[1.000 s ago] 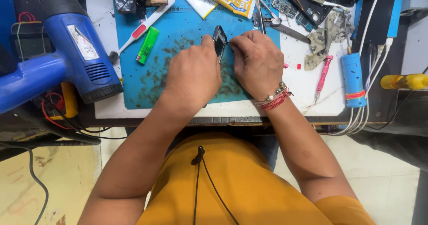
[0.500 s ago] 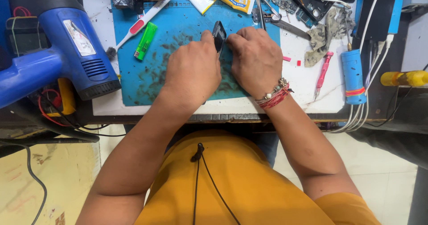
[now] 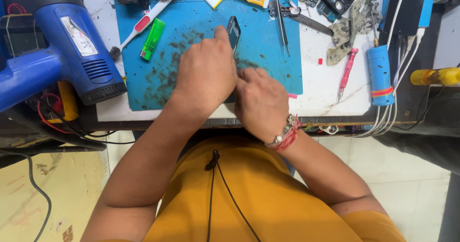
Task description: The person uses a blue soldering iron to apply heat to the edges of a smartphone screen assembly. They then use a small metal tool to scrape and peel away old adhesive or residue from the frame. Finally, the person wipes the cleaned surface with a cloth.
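My left hand is pinching the small dark phone part on edge over the blue mat, probably so its side stays reachable. My right hand sits curled just beside it, but I can't tell what it's gripping.

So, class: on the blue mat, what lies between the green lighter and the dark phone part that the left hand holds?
In the head view, only bare, dark-smudged blue mat lies between the green lighter and the phone part.
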